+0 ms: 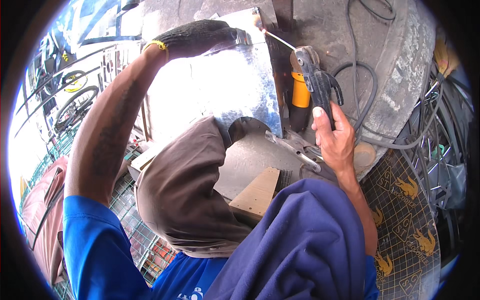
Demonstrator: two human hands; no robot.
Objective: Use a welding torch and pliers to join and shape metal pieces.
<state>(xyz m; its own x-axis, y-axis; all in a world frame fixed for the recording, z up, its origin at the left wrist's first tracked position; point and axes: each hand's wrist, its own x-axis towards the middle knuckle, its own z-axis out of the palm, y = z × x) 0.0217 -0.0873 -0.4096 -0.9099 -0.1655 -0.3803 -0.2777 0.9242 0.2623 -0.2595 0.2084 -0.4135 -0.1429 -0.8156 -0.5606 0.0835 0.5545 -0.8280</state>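
My right hand (334,134), bare, grips the black handle of a welding electrode holder (318,82). A thin welding rod (281,41) sticks out of its jaws toward the upper left. The rod's tip glows at the right edge of a bright sheet-metal piece (225,82), near its far corner. My left hand (197,38), in a dark knitted glove, reaches across the sheet. Its fingers press together at a small shiny metal piece (243,37) close to that edge. Glare washes out much of the sheet. A round cutout (245,129) shows in its near side.
A yellow angle grinder (300,91) lies just behind the electrode holder. Locking pliers (300,152) and a wooden board (259,190) are between my knees. Welding cable (372,80) loops across the concrete at right. Metal scraps (445,150) pile up at far right; green wire mesh (127,202) stands left.
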